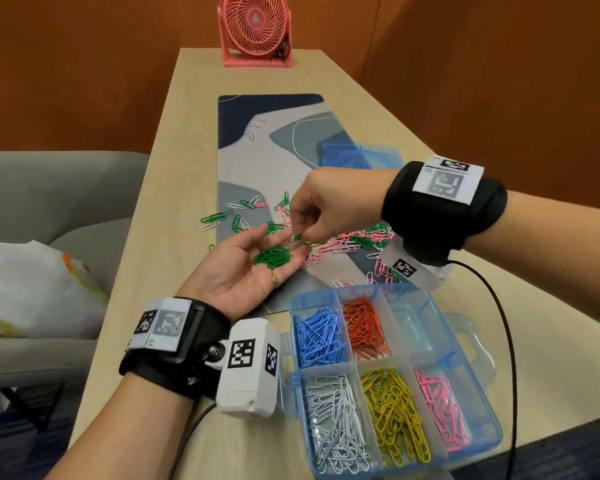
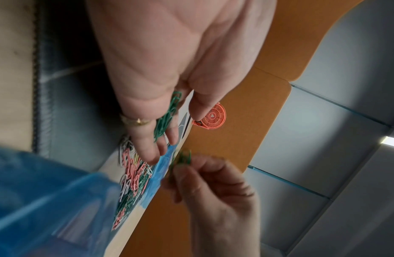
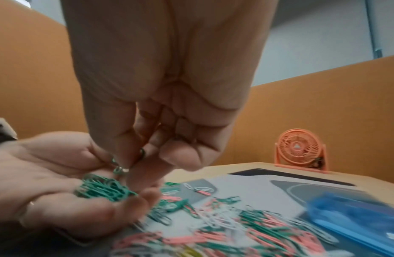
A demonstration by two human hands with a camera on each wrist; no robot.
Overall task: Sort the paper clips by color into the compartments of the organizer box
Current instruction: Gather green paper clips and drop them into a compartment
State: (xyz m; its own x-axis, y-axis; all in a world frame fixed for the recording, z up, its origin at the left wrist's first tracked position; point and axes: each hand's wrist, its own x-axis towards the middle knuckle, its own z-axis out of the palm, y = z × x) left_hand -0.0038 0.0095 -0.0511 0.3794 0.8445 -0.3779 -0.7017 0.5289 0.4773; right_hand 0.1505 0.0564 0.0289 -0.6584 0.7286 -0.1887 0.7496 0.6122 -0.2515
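Nearest, the organizer box [image 1: 478,441] sits open on the desk [image 1: 146,271]: blue, red, white, yellow and pink compartments each hold clips; the far-right compartment [image 1: 413,322] has none, presumably kept for green. Beyond it, left hand [image 1: 246,268] lies palm up, fingers relaxed and gently cupped, carrying a small heap of green clips [image 1: 274,256]. Right hand [image 1: 321,204] hangs just above the left fingertips, thumb and forefinger pinched on one green clip [image 3: 119,169], the other fingers curled in. Farther out, the unsorted clips [image 1: 354,239], green, pink and white, are scattered over the desk mat [image 1: 267,157]. Clips look light, stiff, smooth wire; they likely snag together and slide off a tilted palm, so pinch each across its loops and keep the palm level. Farthest, a pink fan [image 1: 255,29].
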